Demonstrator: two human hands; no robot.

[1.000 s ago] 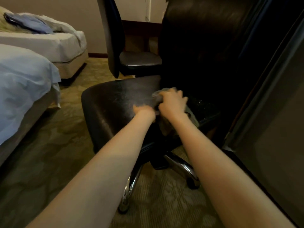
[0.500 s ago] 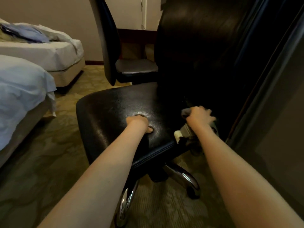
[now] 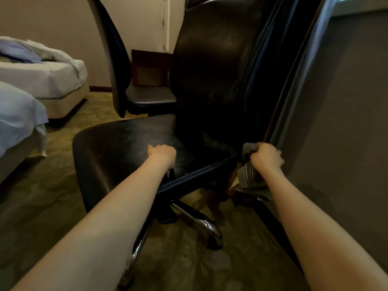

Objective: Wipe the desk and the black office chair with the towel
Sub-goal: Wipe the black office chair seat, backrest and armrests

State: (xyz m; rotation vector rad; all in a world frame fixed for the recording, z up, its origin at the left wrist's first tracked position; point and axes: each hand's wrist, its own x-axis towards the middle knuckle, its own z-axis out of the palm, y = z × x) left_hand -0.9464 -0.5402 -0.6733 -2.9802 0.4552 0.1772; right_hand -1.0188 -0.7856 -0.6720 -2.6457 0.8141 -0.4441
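The black office chair [image 3: 126, 148] stands in front of me, its tall backrest [image 3: 214, 59] to the right of centre. My left hand [image 3: 161, 153] presses down on the middle of the seat and holds nothing. My right hand [image 3: 265, 156] grips a bunched grey striped towel [image 3: 249, 177] just off the seat's right edge, close to a tall dark panel [image 3: 336, 122]. The towel's loose end hangs below my fist. The fingers of both hands are mostly hidden behind their backs.
A second dark chair [image 3: 147, 97] stands right behind the office chair. Two beds [image 3: 42, 80] with white sheets fill the left side. The chair's chrome legs [image 3: 201, 223] spread over patterned carpet. The dark panel closes off the right.
My right hand has carried the towel from the middle of the seat off to its right edge. My left hand has stayed pressing on the seat.
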